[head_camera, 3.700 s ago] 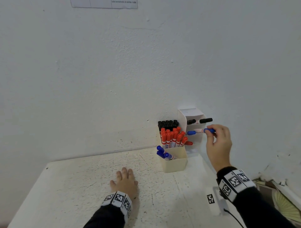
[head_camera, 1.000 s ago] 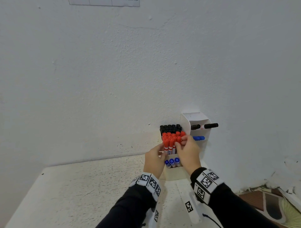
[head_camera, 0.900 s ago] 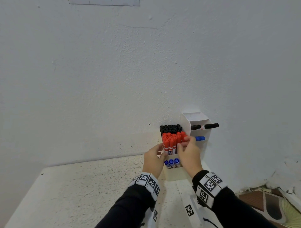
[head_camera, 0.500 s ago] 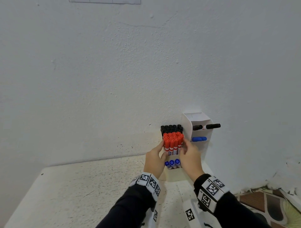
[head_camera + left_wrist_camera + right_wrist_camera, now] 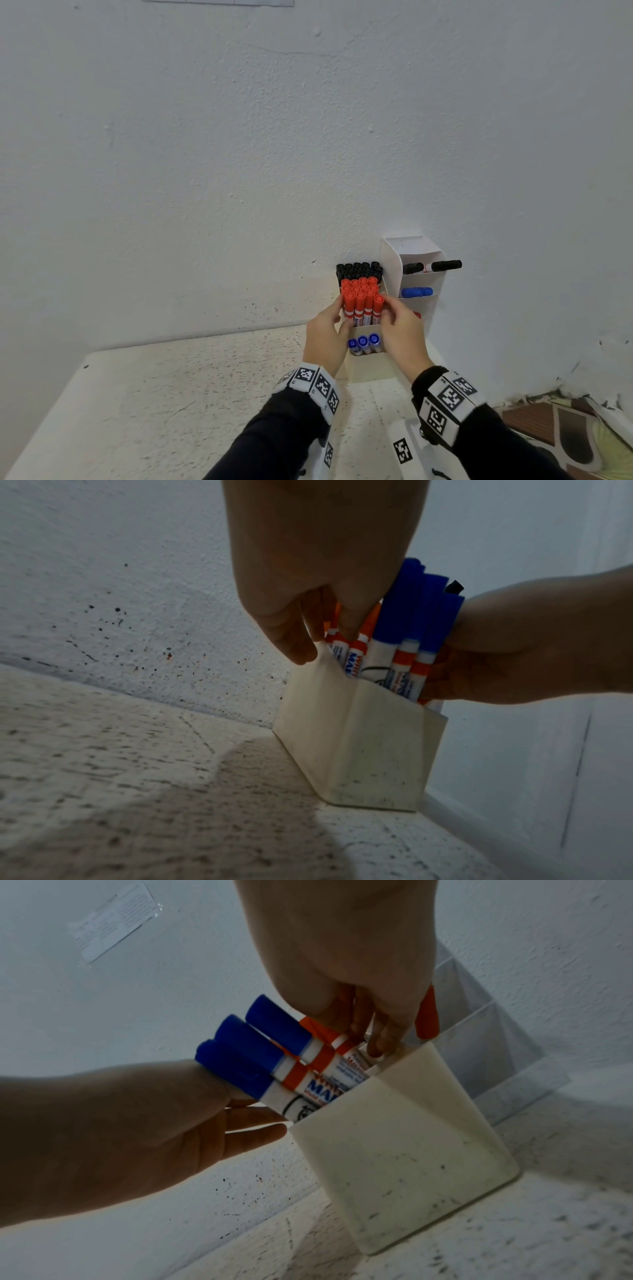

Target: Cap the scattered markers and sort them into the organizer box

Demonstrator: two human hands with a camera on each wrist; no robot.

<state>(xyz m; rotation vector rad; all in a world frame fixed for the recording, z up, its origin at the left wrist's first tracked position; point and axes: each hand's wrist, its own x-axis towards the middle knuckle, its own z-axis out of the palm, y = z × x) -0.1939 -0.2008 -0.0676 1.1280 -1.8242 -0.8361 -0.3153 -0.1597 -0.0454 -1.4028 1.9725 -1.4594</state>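
both hands around the red markers in the organizer box

your left hand [image 5: 324,337] and right hand [image 5: 401,334] flank the block of red markers [image 5: 362,301] that stands upright in the middle section of the organizer box [image 5: 371,368]. the box sits on the speckled white surface [image 5: 171,394], at its far right corner against the wall [image 5: 239,137]. your left fingers [image 5: 291,639] are curled, their tips touching the red markers and the box's left rim; the left wrist view shows no closed grip on any single marker. your right fingers [image 5: 383,1031] curl down onto the right side of the same block at the box's rim, touching it rather than lifting anything.

behind the red markers, nearest the wall, the black markers [image 5: 359,270] stand capped. in the near, lowest section three blue markers [image 5: 365,342] stand capped, just between your two hands.

to the right of the box, touching it, a taller white rack [image 5: 394,260] leans against the wall. its top slot holds a black marker [image 5: 433,266] lying sideways and poking out to the right; the slot below holds blue caps [image 5: 416,292] end-on. a bit of red shows in a lower slot, mostly hidden by your right hand.
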